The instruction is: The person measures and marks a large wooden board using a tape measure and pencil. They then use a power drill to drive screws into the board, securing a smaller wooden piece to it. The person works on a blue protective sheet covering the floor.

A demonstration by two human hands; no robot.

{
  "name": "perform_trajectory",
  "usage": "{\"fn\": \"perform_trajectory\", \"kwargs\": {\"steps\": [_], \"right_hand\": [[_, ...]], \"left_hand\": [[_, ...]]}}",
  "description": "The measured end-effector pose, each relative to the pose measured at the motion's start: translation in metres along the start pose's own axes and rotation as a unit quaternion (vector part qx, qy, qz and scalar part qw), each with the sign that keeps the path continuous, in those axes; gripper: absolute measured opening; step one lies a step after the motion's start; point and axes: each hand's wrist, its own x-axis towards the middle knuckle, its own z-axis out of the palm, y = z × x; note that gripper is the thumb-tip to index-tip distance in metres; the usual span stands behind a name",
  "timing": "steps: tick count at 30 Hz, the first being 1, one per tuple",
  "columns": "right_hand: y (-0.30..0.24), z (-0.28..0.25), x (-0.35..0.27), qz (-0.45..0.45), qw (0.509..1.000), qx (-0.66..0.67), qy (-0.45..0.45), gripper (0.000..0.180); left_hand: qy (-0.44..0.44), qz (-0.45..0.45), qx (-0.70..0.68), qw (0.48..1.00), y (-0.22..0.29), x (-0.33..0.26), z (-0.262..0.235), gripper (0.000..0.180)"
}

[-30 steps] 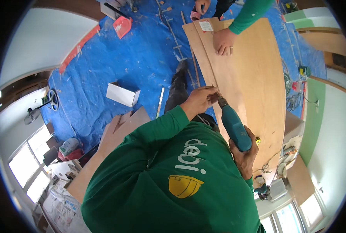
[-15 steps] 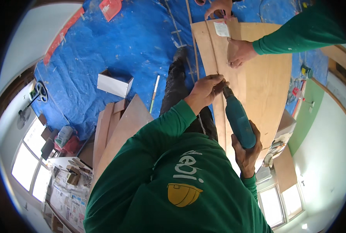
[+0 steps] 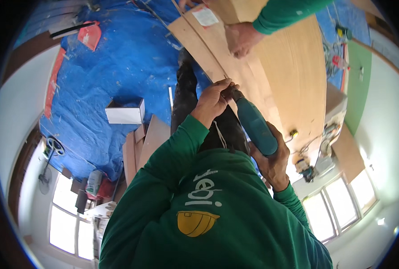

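Note:
My right hand (image 3: 275,163) is wrapped round the rear of a teal power drill (image 3: 256,125), whose dark nose points up and to the left. At that nose my left hand (image 3: 213,99) is closed, fingertips pinched round the thin drill bit (image 3: 226,76), whose tip pokes out past them. Beneath lies a large pale wooden panel (image 3: 298,67) with a long narrow strip or groove (image 3: 204,42) along its left part. A co-worker's hand (image 3: 243,39) in a green sleeve presses on the panel, near a white label (image 3: 204,17). Their other hand (image 3: 189,3) is partly cut off.
Blue sheeting (image 3: 83,85) covers the floor. A white-sided open box (image 3: 125,113) and wooden boards (image 3: 134,143) are to my left. A red dustpan-like piece (image 3: 90,36) lies far left. At the right are a power tool (image 3: 305,170), its cord and a bottle (image 3: 339,62).
My view has turned, so the panel and hands sit further left and higher. Both my hands keep their hold on the drill and its bit. The co-worker's hand still presses on the panel.

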Motion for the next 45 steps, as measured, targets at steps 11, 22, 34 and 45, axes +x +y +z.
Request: {"fn": "perform_trajectory", "kwargs": {"steps": [11,22,34,45], "right_hand": [[0.042,-0.010,0.000,0.080,0.994,-0.005,0.070,0.062],[0.051,0.006,0.043,0.089,0.995,0.013,0.049,0.060],[0.026,0.010,0.055,0.105,0.992,-0.057,0.043,0.065],[0.021,0.017,0.049,0.128,0.990,-0.056,0.035,0.064]], "left_hand": [[-0.019,-0.056,0.046,0.997,-0.065,0.060,0.028,0.012],[-0.063,-0.016,0.041,0.997,-0.071,0.123,0.008,0.017],[-0.065,0.306,0.048,0.949,0.191,0.102,-0.030,0.042],[-0.120,0.302,0.135,0.936,0.189,0.131,-0.008,0.044]]}}
